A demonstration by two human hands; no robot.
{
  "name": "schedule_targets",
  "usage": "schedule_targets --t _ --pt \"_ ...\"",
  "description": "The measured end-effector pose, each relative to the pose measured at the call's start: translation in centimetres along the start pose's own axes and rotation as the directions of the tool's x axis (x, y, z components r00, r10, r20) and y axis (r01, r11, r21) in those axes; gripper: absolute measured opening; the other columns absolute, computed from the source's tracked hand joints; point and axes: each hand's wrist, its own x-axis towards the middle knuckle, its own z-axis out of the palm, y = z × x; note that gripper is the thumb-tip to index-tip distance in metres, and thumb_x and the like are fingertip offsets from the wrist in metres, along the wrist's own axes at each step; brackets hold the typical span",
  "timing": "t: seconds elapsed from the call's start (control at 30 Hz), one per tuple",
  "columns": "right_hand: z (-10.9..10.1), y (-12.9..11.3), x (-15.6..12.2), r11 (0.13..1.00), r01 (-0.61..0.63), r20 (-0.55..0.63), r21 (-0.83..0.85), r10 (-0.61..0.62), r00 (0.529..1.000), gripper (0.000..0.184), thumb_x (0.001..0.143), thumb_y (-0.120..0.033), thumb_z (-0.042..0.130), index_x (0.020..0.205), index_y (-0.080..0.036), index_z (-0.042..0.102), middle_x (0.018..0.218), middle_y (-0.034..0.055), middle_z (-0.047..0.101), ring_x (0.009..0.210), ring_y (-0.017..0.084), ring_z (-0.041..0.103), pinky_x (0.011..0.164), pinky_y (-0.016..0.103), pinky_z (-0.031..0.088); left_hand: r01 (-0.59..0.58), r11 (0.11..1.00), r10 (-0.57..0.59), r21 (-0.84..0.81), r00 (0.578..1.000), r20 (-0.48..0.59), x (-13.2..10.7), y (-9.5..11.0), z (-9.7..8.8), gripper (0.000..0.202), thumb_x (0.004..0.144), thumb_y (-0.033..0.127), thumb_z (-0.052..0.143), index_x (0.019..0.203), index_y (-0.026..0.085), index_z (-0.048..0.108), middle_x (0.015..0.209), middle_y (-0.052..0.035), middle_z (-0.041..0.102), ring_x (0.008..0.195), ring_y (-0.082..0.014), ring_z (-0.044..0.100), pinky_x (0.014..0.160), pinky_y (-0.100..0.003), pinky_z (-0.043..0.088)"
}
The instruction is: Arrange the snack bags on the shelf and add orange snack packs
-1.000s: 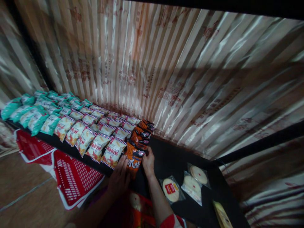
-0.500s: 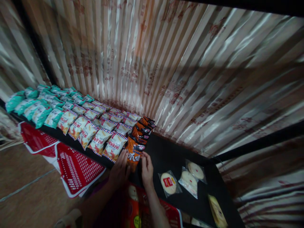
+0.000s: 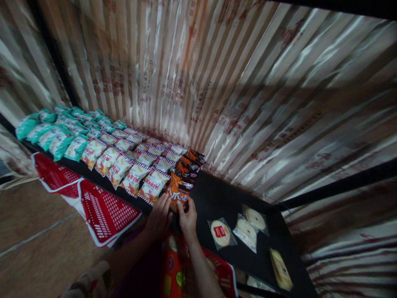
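Far to the left of the orange crinkly snack packet [image 3: 178, 194], teal foil packets [image 3: 56, 134] are lying in rows, and white packets with red-and-blue striped edges [image 3: 130, 169] are filling the run up to its left side, overlapping closely. Below and left of it, red slotted plastic baskets [image 3: 105, 213] are leaning at the floor. The left hand [image 3: 159, 217] is resting with its fingers stretched out flat against the packet's lower left edge, gripping nothing. The packet is sitting at the front edge of the black shelf board [image 3: 214, 198], heading a row of like packets. The right hand [image 3: 187, 217] is pinching the packet's bottom edge with bent fingertips. Right of it the board is lying bare, then clear-wrapped round pale cakes [image 3: 246, 231] and a yellow oblong packet [image 3: 281, 269] are lying well apart.
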Motion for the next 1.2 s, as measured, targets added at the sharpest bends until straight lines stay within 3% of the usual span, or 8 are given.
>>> schedule_targets --t 0.2,0.37,0.67,0.83,0.97,1.1,1.2 --pt "0.4 0.7 -0.2 0.998 -0.047 0.015 0.039 0.046 0.999 0.039 0.077 -0.048 0.059 0.102 -0.018 0.060 0.085 0.0036 0.064 0.067 0.015 0.056 0.065 0.028 0.048 -0.045 0.998 0.048 -0.049 0.996 0.076 -1.0 0.7 -1.0 0.049 0.091 0.011 0.035 0.140 0.010 0.033 0.138 -0.0186 0.045 0.135 -0.0268 0.034 0.105 -0.045 0.038" --pt "0.5 0.5 0.0 0.997 -0.054 0.054 0.058 0.051 0.997 0.039 0.077 -0.048 0.059 0.103 -0.018 0.061 0.087 0.0040 0.064 0.066 0.015 0.055 0.064 0.028 0.048 0.018 0.999 -0.018 -0.027 1.000 0.013 -0.5 0.8 -0.4 0.052 0.093 0.012 0.034 0.143 0.006 0.025 0.143 -0.0212 0.037 0.139 -0.0300 0.026 0.105 -0.049 0.038" --pt "0.7 0.6 -0.1 0.999 -0.036 0.039 0.035 0.034 0.999 0.038 0.077 -0.046 0.059 0.102 -0.018 0.060 0.088 0.0045 0.063 0.072 0.016 0.057 0.066 0.028 0.048 -0.015 1.000 0.015 -0.023 1.000 0.017 -0.4 0.6 0.0 0.053 0.093 0.011 0.035 0.144 0.006 0.022 0.144 -0.0224 0.035 0.139 -0.0312 0.024 0.106 -0.050 0.037" --pt "0.7 0.4 0.0 0.999 -0.037 0.026 0.019 0.036 0.999 0.036 0.077 -0.044 0.060 0.102 -0.018 0.061 0.088 0.0039 0.062 0.066 0.014 0.055 0.061 0.026 0.047 0.010 1.000 -0.011 -0.026 0.999 -0.043 1.0 0.8 0.2 0.052 0.094 0.014 0.034 0.145 0.009 0.023 0.147 -0.0199 0.033 0.139 -0.0297 0.024 0.106 -0.049 0.036" --pt "0.3 0.5 -0.2 1.000 -0.011 0.034 0.021 0.010 0.999 0.035 0.077 -0.043 0.060 0.102 -0.018 0.063 0.085 0.0032 0.062 0.060 0.013 0.054 0.059 0.027 0.048 -0.039 0.999 0.038 -0.015 0.995 -0.089 2.7 0.7 1.1 0.047 0.095 0.015 0.035 0.142 0.012 0.032 0.144 -0.0169 0.039 0.140 -0.0281 0.023 0.107 -0.048 0.034" --pt "-0.8 1.0 -0.3 0.994 -0.040 -0.010 0.098 0.041 0.999 0.046 0.084 -0.046 0.050 0.120 -0.019 0.056 0.106 0.0096 0.063 0.090 0.019 0.062 0.079 0.031 0.050 0.005 1.000 -0.005 -0.002 0.999 -0.038 3.0 0.6 1.7 0.047 0.096 0.017 0.033 0.143 0.012 0.031 0.145 -0.0165 0.038 0.140 -0.0273 0.023 0.106 -0.048 0.036" --pt "-1.5 1.6 1.5 0.982 -0.097 -0.113 0.163 0.117 0.987 0.056 0.089 -0.051 0.038 0.135 -0.019 0.043 0.132 0.0127 0.052 0.118 0.022 0.052 0.101 0.039 0.039 0.021 1.000 -0.022 -0.009 0.999 -0.023 2.8 0.8 1.6 0.051 0.095 0.016 0.035 0.145 0.013 0.024 0.147 -0.0171 0.034 0.140 -0.0287 0.024 0.106 -0.051 0.036"
